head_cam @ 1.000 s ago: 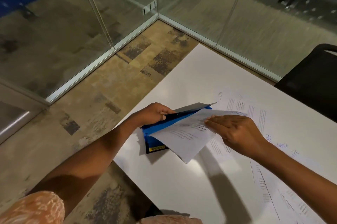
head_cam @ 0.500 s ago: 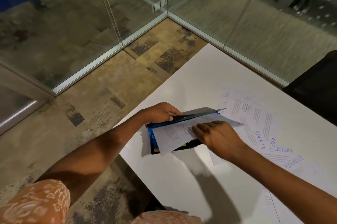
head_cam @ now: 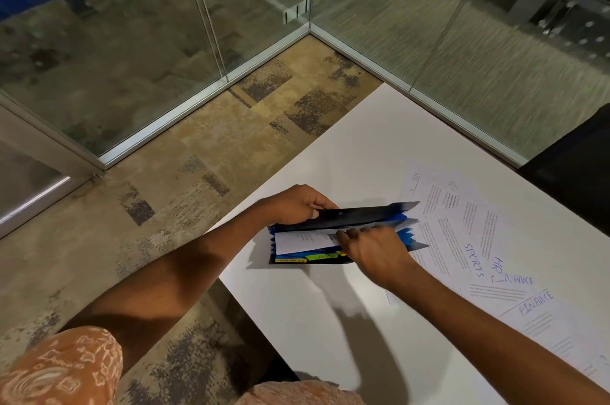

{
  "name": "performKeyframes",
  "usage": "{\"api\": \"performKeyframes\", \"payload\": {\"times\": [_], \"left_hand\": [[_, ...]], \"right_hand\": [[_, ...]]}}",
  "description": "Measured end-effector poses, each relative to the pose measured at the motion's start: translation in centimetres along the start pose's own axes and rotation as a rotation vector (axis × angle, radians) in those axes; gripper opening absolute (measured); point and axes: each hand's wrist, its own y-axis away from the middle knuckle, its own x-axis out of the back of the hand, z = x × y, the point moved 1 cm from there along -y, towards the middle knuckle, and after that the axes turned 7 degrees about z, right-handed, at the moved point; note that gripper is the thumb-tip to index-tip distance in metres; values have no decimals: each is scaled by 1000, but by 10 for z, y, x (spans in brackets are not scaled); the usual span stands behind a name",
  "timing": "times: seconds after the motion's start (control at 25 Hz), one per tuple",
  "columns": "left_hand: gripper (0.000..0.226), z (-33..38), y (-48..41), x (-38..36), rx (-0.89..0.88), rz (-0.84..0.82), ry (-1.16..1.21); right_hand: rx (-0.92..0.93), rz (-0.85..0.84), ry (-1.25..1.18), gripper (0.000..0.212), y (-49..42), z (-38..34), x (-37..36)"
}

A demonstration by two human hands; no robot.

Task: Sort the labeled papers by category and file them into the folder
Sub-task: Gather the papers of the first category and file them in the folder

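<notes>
My left grip (head_cam: 297,205) clamps the folder (head_cam: 359,218) flap open; my right grip (head_cam: 376,252) pinches the sheet (head_cam: 302,242), likely light and floppy, best held near its edge.

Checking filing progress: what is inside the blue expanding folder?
A white paper sheet sits partly inside the blue-and-black expanding folder, behind yellow and green tabs. The right hand covers its right end; other pockets are hidden.
</notes>
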Motion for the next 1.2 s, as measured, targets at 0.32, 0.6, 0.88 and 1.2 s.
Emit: {"api": "performKeyframes", "payload": {"times": [0.32,0.6,0.88,1.2], "left_hand": [[55,1,10,-22,-175,170,-121],[55,-4,14,-29,-180,151,-106],[53,-4,16,-27,-194,163,-128],[55,-8,16,-28,-222,193,-177]], "right_hand": [[-16,-135,-12,55,9,-9,-17],[-7,-114,20,47,13,-9,-20],[-98,-97,-1,41,18,-8,-26],[-130,84,-143,45,18,-4,-31]]}}
